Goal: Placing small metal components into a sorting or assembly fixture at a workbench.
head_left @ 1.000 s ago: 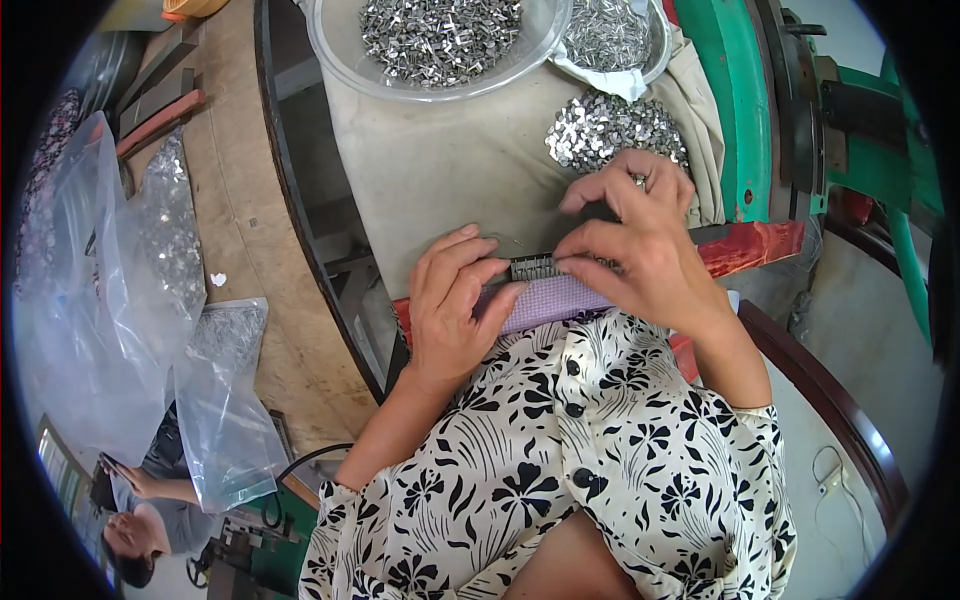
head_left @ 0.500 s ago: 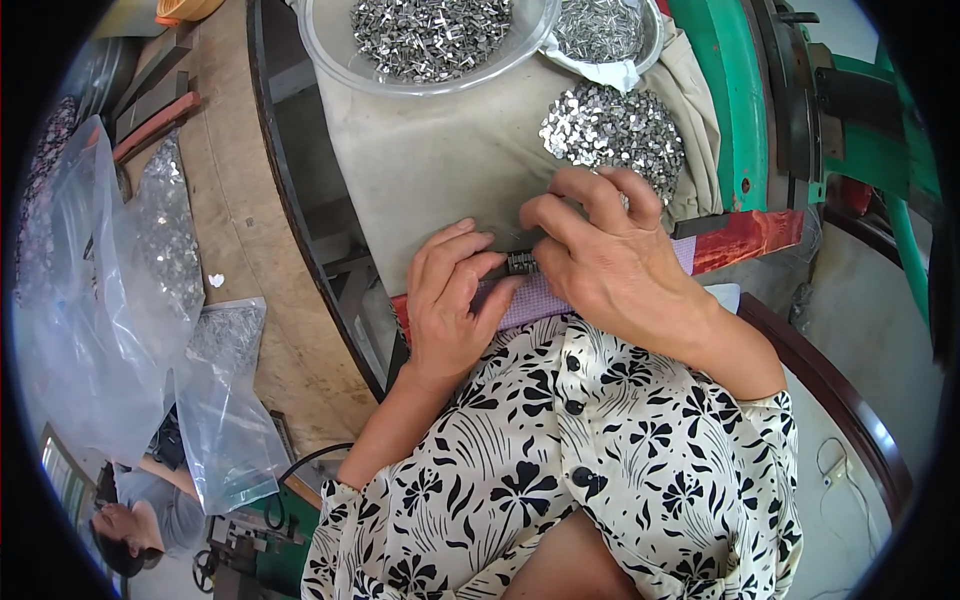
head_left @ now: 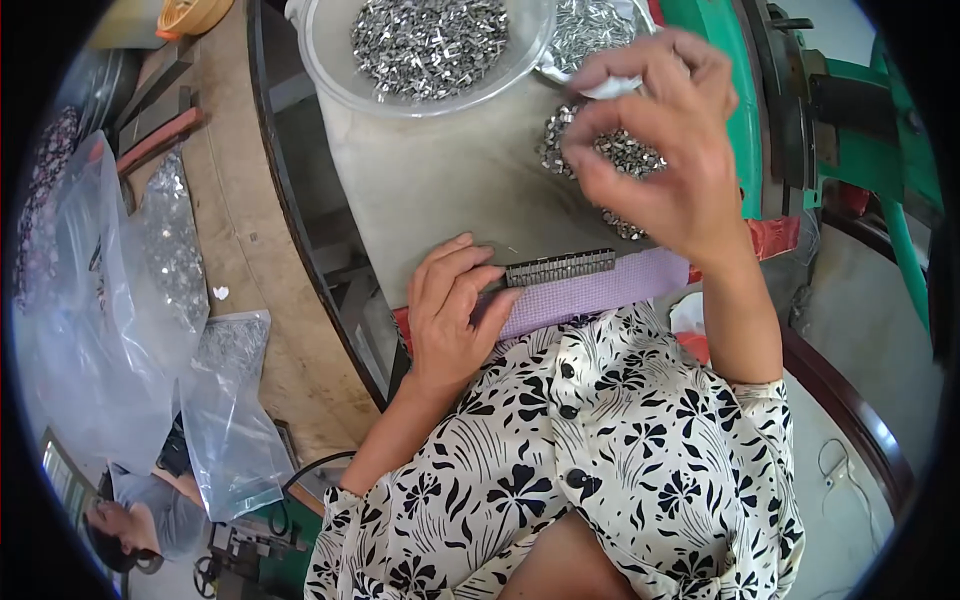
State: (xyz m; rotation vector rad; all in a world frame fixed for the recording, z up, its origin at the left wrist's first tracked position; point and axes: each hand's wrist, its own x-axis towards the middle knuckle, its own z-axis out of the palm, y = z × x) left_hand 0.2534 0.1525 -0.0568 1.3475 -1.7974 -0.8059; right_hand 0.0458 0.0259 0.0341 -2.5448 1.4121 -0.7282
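My left hand (head_left: 440,315) grips the left end of a dark, comb-like slotted strip (head_left: 562,268) between thumb and fingers. The strip lies along the upper edge of a purple checked cloth (head_left: 590,300). Raised over a heap of small shiny metal pieces (head_left: 628,152), my right hand (head_left: 690,150) is somewhat blurred. Its thumb and index finger meet in a pinch; whatever may be between the tips is too small to make out. Thin metal pins (head_left: 590,28) fill a bowl just beyond that hand, partly hidden by it.
A clear plastic tub (head_left: 425,108) of small metal parts stands at the far side of the cloth-covered surface. Green machinery (head_left: 870,130) borders the right. Leftward, a wooden table (head_left: 245,200) carries clear plastic bags (head_left: 110,310). Another person (head_left: 160,510) is at lower left.
My right hand has lifted off the strip and moved away and to the right, over the metal heap, uncovering the strip's length. My left hand has stayed at the strip's left end.
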